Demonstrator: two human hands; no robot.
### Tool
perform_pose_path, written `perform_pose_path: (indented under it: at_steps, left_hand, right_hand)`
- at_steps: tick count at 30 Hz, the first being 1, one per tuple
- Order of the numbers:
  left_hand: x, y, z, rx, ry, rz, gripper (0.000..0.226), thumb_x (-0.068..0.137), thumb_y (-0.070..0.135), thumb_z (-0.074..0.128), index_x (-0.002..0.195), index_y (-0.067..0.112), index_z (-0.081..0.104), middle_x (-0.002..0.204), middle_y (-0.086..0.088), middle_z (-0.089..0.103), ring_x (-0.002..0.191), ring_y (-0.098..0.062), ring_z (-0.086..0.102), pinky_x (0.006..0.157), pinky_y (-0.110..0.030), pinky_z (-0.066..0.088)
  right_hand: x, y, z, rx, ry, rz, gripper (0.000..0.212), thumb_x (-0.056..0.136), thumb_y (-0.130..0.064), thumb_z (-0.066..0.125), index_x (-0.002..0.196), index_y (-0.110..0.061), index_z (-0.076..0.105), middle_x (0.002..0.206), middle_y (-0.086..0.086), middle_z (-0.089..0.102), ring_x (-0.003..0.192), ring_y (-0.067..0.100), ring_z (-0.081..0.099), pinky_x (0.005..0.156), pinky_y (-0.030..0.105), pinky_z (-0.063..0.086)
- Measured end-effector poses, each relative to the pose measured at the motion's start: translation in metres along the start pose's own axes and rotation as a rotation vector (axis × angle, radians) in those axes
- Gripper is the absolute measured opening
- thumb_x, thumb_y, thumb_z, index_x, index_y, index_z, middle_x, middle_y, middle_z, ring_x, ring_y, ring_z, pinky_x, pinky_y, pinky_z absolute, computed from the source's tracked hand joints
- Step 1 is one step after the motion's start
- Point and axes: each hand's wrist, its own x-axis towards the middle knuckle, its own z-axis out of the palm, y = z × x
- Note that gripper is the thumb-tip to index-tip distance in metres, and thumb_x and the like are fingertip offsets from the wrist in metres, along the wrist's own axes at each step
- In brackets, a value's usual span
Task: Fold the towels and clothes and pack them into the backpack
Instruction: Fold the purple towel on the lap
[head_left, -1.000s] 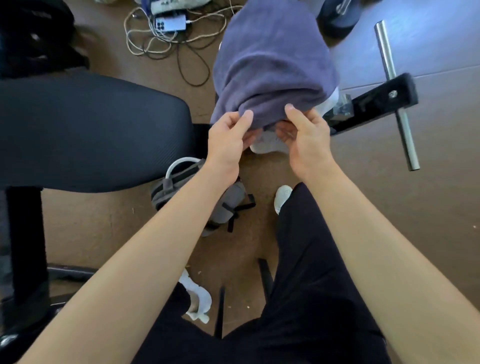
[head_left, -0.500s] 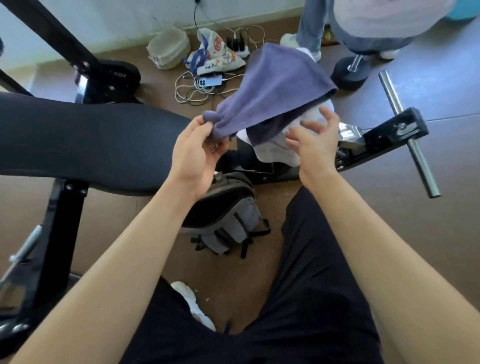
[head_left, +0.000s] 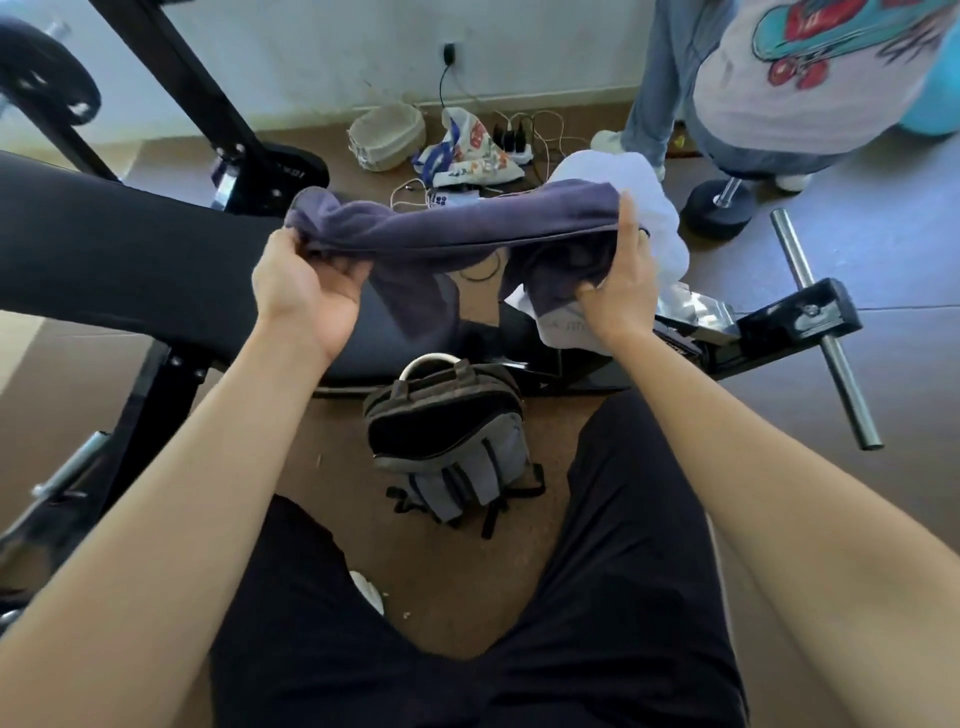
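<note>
Fingers of my left hand (head_left: 304, 296) curl tight round one end of the purple towel (head_left: 467, 223). My right hand (head_left: 621, 291) grips the other end, thumb up. The towel is stretched between them, over the edge of the black counter (head_left: 130, 260). White clothes (head_left: 660, 228) sit bunched just behind my right hand. The backpack (head_left: 452, 436) stands open on the floor (head_left: 909, 249), near my knees.

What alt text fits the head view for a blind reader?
The left hand and right hand stretch a purple towel between them near an open grey backpack on the floor; white clothes lie on a black weight bench.
</note>
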Motion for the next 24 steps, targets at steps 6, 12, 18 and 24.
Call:
perform_pose_path:
  at_steps: [6, 12, 18, 24]
  left_hand:
    - [0.012, 0.004, -0.021, 0.320, 0.149, -0.042, 0.027, 0.105, 0.029, 0.044, 0.101, 0.013, 0.065, 0.113, -0.015, 0.067, 0.102, -0.028, 0.065, 0.078, -0.034, 0.057]
    - [-0.001, 0.003, -0.037, 0.369, 0.060, 0.149, 0.020, 0.105, 0.008, 0.040, 0.103, 0.017, 0.058, 0.097, -0.005, 0.065, 0.086, -0.017, 0.064, 0.078, -0.031, 0.058]
    - [-0.010, 0.020, -0.066, 0.622, 0.046, 0.304, 0.037, 0.104, 0.003, 0.040, 0.103, 0.026, 0.068, 0.094, 0.006, 0.073, 0.082, -0.010, 0.068, 0.069, -0.029, 0.056]
    - [-0.011, 0.038, -0.116, 1.032, 0.024, 0.355, 0.056, 0.086, -0.007, 0.052, 0.135, 0.017, 0.064, 0.126, -0.002, 0.066, 0.113, -0.015, 0.064, 0.094, -0.028, 0.055]
  right_hand:
    - [-0.019, -0.010, 0.011, -0.294, 0.089, -0.120, 0.053, 0.082, -0.020, 0.062, 0.132, -0.030, 0.048, 0.125, 0.014, 0.046, 0.114, 0.037, 0.046, 0.089, 0.048, 0.045]
    - [-0.023, -0.024, 0.017, -0.131, 0.049, -0.099, 0.018, 0.094, -0.019, 0.057, 0.104, -0.014, 0.071, 0.113, 0.014, 0.053, 0.106, 0.032, 0.050, 0.087, 0.045, 0.047]
    - [-0.033, -0.087, 0.013, 0.404, -0.184, -0.049, 0.007, 0.087, -0.024, 0.059, 0.091, -0.027, 0.064, 0.093, -0.001, 0.063, 0.086, 0.024, 0.065, 0.083, 0.045, 0.058]
    - [-0.047, -0.104, 0.009, 0.441, -0.222, 0.041, 0.028, 0.085, -0.033, 0.066, 0.061, -0.024, 0.055, 0.060, 0.001, 0.063, 0.059, 0.026, 0.070, 0.060, 0.044, 0.057]
